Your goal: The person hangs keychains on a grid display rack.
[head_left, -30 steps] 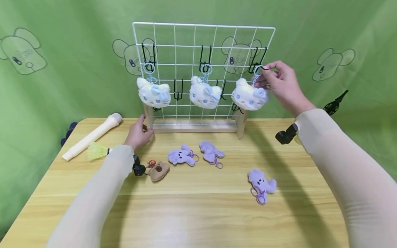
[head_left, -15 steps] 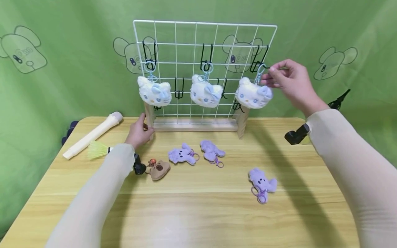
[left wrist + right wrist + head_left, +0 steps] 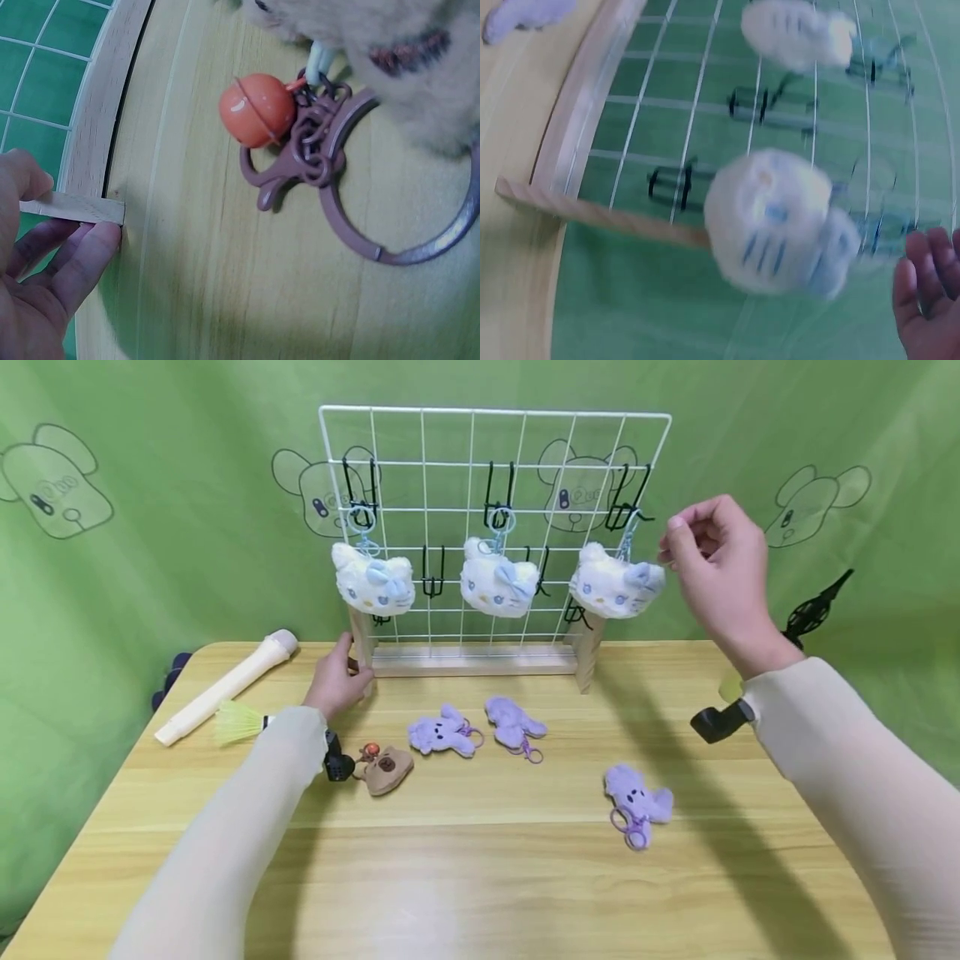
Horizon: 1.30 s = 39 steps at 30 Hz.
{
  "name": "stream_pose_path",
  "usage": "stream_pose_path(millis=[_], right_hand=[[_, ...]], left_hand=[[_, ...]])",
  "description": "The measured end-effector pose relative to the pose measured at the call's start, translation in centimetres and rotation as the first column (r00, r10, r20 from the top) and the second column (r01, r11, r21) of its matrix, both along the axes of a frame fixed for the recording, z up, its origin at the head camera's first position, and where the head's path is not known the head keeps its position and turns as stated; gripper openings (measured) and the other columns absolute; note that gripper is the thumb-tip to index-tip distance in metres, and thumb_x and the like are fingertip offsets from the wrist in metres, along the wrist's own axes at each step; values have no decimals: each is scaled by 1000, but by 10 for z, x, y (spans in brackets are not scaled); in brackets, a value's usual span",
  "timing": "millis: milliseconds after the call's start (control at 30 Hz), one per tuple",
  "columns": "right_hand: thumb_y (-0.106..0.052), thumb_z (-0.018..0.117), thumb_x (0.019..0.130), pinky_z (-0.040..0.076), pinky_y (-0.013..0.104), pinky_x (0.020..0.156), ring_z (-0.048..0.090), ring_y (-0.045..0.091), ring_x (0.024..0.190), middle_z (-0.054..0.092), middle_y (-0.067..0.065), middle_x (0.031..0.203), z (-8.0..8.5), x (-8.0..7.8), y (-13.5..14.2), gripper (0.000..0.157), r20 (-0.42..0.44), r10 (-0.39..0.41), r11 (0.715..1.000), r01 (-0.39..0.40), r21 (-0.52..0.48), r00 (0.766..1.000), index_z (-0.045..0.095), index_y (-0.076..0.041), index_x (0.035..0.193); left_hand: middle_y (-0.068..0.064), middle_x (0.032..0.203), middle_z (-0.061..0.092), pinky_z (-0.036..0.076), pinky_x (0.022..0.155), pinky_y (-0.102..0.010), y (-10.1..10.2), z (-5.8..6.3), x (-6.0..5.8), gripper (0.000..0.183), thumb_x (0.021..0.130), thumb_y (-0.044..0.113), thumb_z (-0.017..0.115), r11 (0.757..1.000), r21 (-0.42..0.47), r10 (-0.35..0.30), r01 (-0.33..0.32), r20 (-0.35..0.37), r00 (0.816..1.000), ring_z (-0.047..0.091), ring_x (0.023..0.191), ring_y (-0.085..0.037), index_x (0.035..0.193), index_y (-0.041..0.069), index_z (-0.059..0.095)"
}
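In the head view, the right hand [image 3: 720, 556], right of centre near the top of the frame, is released, its fingers loosely bent and gripping nothing, just beside the rightmost white plush [image 3: 615, 583], which hangs by its blue ring at the grid's right side. The middle white plush [image 3: 498, 581] and the leftmost white plush [image 3: 372, 582] hang in line with it on the wire grid [image 3: 495, 411]. Left of centre, the left hand [image 3: 335, 681] grips the wooden post [image 3: 363, 639] at the grid's lower left corner. Three purple plushes [image 3: 442, 732] lie on the table [image 3: 465, 877] at centre and right; a brown plush [image 3: 387, 770] lies near the left wrist. The left wrist view shows the thumb and fingers pinching the wood at the left edge, with an orange bell [image 3: 257, 110] at upper centre. In the blurred right wrist view, the rightmost white plush hangs near the centre, apart from the right hand at lower right.
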State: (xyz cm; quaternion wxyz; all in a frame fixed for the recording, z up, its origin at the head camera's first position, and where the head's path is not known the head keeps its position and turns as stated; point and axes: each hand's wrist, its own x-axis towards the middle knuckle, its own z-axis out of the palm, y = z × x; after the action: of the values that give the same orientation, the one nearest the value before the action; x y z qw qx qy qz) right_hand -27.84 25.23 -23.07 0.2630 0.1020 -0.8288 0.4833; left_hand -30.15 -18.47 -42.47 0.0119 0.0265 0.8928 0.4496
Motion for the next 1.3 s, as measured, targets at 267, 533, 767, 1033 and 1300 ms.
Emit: stream_pose_path(millis=[267, 533, 767, 1033, 1300], right_hand=[[1, 58, 102, 52, 7, 75, 58, -4, 81, 68, 4, 88, -27, 33, -48, 12, -264, 293, 929, -208, 307, 919, 63, 12, 100], [-7, 65, 101, 63, 28, 81, 70, 15, 89, 75, 6, 97, -77, 43, -83, 8, 196, 505, 667, -524, 530, 841, 69, -3, 106], [-11, 66, 101, 61, 43, 96, 70, 23, 104, 74, 9, 108, -129, 34, -105, 17, 449, 457, 528, -640, 558, 768, 69, -2, 114], [-17, 75, 95, 56, 41, 92, 60, 25, 95, 69, 7, 95, -159, 29, -128, 23, 459, 345, 398, -570, 718, 819, 71, -1, 111], [-20, 73, 95, 51, 39, 79, 53, 23, 86, 64, 6, 90, -169, 32, -142, 14, 439, 238, 312, -496, 810, 866, 69, -7, 94]], left_hand=[[-33, 126, 63, 63, 67, -28, -1, -1, -1, 66, 99, 8, 60, 1000, -10, 1, -1, -5, 1000, 69, 89, -34, 158, 5, 30], [-34, 126, 63, 64, 67, -29, -1, -1, 0, 66, 99, 7, 60, 1000, -2, 4, -4, -13, 1000, 69, 92, -37, 159, 5, 30], [-33, 126, 63, 64, 67, -28, -1, -3, -2, 66, 99, 8, 59, 1000, -1, 1, -1, -14, 1000, 69, 93, -36, 158, 5, 31], [-34, 125, 64, 64, 66, -29, -3, -4, -3, 67, 98, 7, 60, 1000, 0, -1, 1, -21, 1000, 69, 92, -38, 159, 6, 30], [-34, 126, 64, 64, 67, -29, -3, -3, -3, 68, 98, 7, 60, 1000, -2, -2, 2, -24, 1000, 69, 93, -38, 159, 5, 30]])
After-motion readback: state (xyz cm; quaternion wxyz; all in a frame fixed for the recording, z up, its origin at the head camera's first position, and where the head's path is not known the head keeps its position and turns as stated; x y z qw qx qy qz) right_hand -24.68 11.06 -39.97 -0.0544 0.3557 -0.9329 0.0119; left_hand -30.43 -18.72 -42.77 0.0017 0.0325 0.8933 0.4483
